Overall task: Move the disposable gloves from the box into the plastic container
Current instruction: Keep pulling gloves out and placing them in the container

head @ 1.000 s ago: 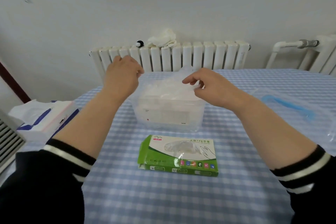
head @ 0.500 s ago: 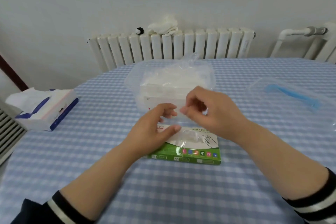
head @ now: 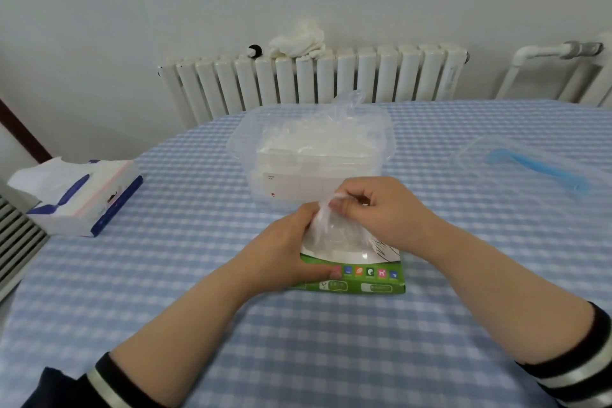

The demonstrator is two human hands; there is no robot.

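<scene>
R hand [head: 381, 209] pinches clear glove [head: 334, 232] above green box [head: 364, 281]; L hand [head: 291, 252] grips box edge. Print unreadable.

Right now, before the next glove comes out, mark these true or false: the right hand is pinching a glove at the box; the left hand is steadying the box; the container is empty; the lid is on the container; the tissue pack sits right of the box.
1. Right hand pinches a glove at the box: true.
2. Left hand steadies the box: true.
3. Container is empty: false, gloves already lie inside.
4. Lid is on the container: false, it lies on the table to the right.
5. Tissue pack sits right of the box: false, it is far left.
</scene>
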